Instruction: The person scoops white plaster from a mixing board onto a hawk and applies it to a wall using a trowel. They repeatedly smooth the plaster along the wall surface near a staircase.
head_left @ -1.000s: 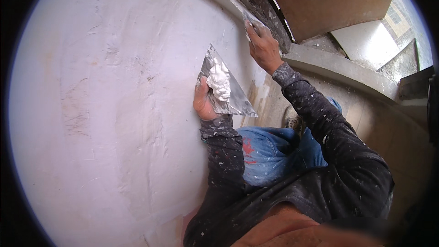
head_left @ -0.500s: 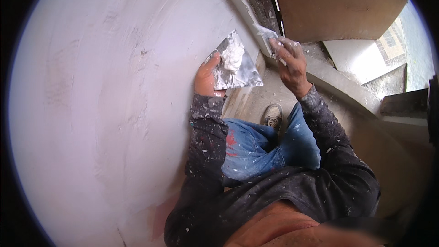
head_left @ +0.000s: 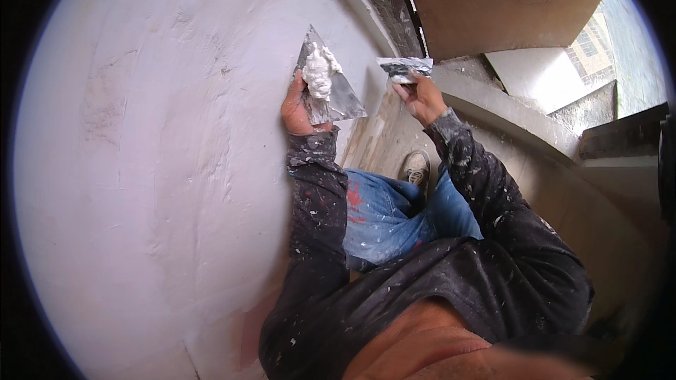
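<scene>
My left hand is closed on a flat triangular metal plate, which carries a lump of white paste and is just in front of the pale wall. My right hand grips a putty knife a little to the right of the plate; its wide blade is smeared with white paste and lies roughly level across the view. The two tools are apart. Paint spatters cover both dark sleeves.
A pale ledge curves along the upper right, with a dark frame strip and a brown board beyond it. Light sheets lean near a bright opening. Below are my shoe and the dusty floor.
The plate has shifted up and left in the view. My right hand has lowered from the ledge edge and turned, so the knife blade, earlier steeply angled, now lies crosswise.
</scene>
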The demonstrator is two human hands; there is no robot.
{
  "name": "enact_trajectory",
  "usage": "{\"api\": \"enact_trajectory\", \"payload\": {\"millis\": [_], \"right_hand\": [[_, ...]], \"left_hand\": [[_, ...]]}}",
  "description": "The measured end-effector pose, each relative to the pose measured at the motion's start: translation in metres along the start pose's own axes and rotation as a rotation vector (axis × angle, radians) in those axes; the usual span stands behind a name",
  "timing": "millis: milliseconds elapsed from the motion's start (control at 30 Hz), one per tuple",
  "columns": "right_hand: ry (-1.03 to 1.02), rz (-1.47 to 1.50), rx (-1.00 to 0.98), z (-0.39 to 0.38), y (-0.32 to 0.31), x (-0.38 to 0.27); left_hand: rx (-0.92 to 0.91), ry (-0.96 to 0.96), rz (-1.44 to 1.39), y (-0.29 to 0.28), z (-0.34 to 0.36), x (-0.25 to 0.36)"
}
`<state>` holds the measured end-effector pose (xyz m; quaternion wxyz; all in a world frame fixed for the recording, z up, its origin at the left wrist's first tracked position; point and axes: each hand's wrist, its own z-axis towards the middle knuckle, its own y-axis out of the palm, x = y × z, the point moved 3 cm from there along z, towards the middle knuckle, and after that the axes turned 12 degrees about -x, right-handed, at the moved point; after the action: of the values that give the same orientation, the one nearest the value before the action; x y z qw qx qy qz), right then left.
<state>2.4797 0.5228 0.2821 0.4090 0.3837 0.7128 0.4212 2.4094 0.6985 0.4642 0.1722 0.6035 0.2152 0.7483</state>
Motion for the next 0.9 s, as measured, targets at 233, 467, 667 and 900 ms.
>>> {"api": "enact_trajectory", "payload": {"millis": [233,467,667,900], "right_hand": [[-0.592,-1.297,-0.196,0.04,0.01,-0.022],[-0.686,-1.516,-0.261,-0.012,0.132,-0.055],[-0.532,-0.917,-0.523,0.004,0.193,-0.079],[-0.188,-0.568,-0.792,-0.117,0.247,-0.132]], "left_hand": [[-0.059,0.016,-0.021,0.01,0.002,0.002],[-0.139,0.055,-0.201,-0.001,-0.001,0.006],[-0.167,0.074,-0.177,0.008,0.004,0.002],[-0.133,0.016,-0.24,-0.001,0.004,0.003]]}}
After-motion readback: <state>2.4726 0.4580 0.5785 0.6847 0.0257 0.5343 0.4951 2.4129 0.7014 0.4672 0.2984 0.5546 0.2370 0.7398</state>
